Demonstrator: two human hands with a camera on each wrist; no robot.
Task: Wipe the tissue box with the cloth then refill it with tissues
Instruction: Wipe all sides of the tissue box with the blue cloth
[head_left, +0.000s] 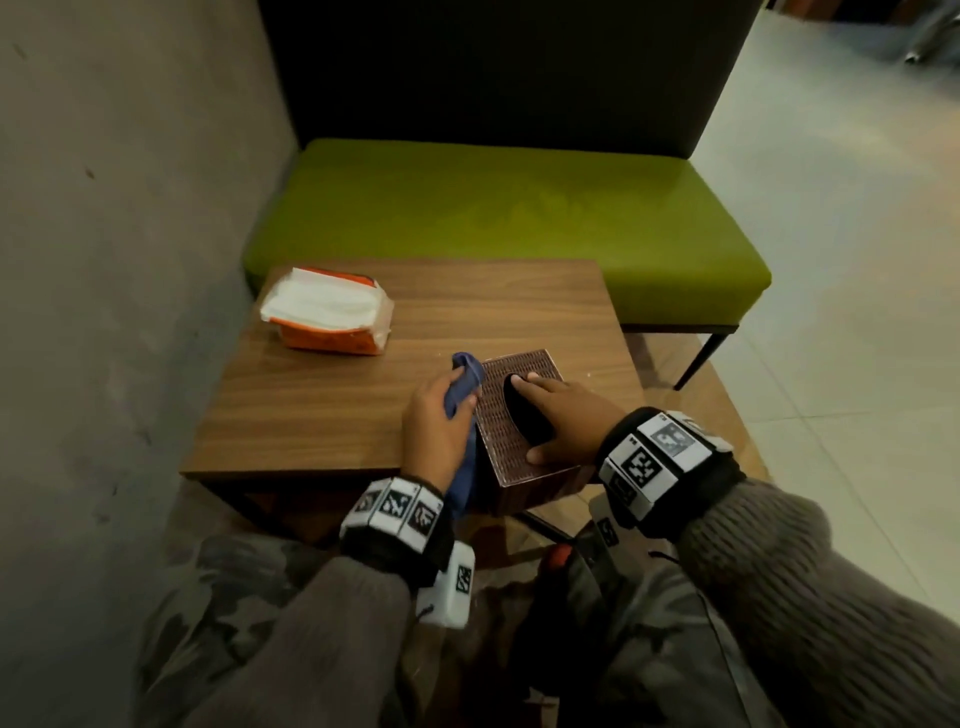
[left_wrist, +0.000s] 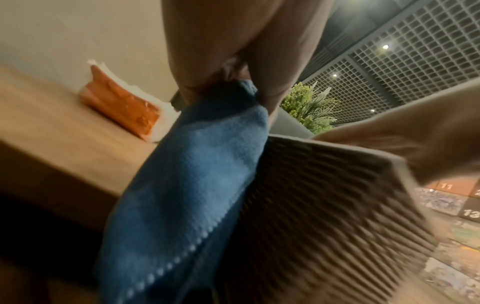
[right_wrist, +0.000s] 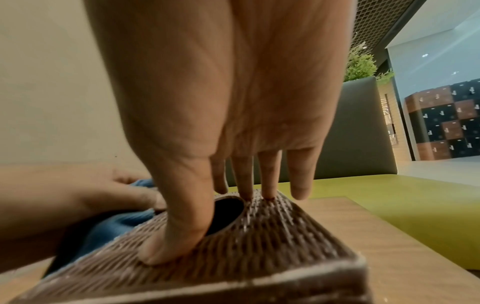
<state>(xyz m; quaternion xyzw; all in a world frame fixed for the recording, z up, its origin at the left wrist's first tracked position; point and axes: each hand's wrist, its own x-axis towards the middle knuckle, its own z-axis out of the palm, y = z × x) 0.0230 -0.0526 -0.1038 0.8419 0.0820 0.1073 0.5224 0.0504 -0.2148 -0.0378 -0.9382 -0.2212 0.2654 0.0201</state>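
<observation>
A brown woven tissue box (head_left: 519, 415) (left_wrist: 324, 216) (right_wrist: 272, 236) with a dark oval opening on top stands at the near edge of the wooden table (head_left: 322, 395). My right hand (head_left: 558, 415) (right_wrist: 221, 144) lies flat on its top, fingers straight, thumb pressing near the front edge. My left hand (head_left: 441, 426) (left_wrist: 233, 61) grips a blue cloth (head_left: 465, 384) (left_wrist: 194, 174) (right_wrist: 122, 222) and holds it against the box's left side. An orange pack of white tissues (head_left: 327, 312) (left_wrist: 122, 107) lies at the table's far left.
A green bench seat (head_left: 519, 223) (right_wrist: 415, 195) with a dark backrest stands behind the table. A grey wall (head_left: 104, 260) runs along the left. Tiled floor (head_left: 857, 312) lies to the right. The box sits close to the table's near edge, above my lap.
</observation>
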